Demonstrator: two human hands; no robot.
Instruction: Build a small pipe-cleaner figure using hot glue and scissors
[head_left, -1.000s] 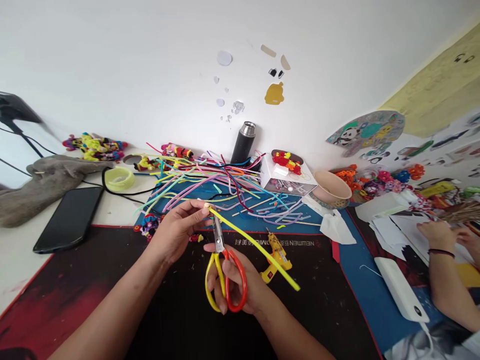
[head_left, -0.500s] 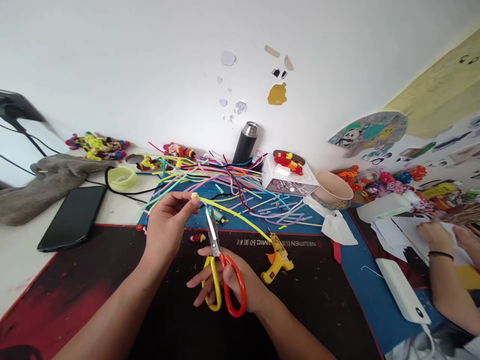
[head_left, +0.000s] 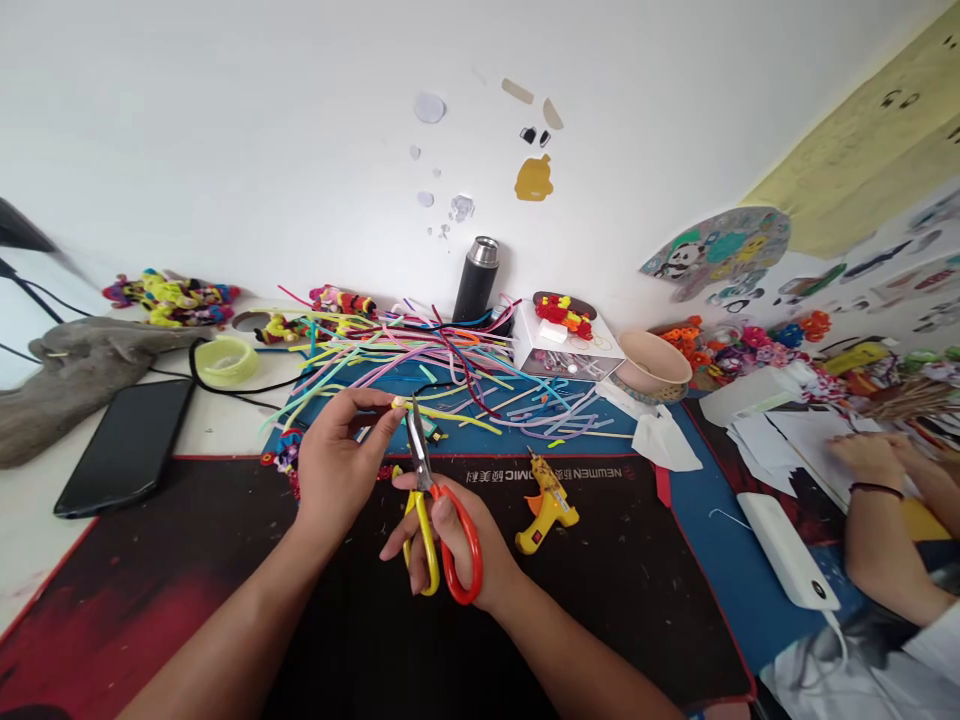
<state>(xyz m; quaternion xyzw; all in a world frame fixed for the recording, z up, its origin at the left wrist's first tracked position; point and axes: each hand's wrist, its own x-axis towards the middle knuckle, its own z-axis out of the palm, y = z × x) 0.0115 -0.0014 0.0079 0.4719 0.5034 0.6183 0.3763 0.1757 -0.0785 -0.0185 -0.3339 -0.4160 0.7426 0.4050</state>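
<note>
Black mat nearest, on the tabletop. Right hand holds scissors, red and yellow handles; grip partly closed about the loops, some fingers spread. Blades point away, close together, tips just beside the left fingertips. Left hand, left of the scissors: thumb and forefinger pinched closed on a small yellow piece, held above the mats. A yellow stem runs rightward from behind the blades; cannot tell whether it joins the piece.

Yellow glue gun lies on the black mat, right of the scissors. Dark phone at left, near a pale green tape roll. At right, a white device with a cable; beyond it, another person's hands over papers.

Farther back: loose heap of coloured stems, partly over the blue mat; white box bearing a red and yellow figure; pink bowl to its right. Black flask upright behind the stems, near the wall.
</note>
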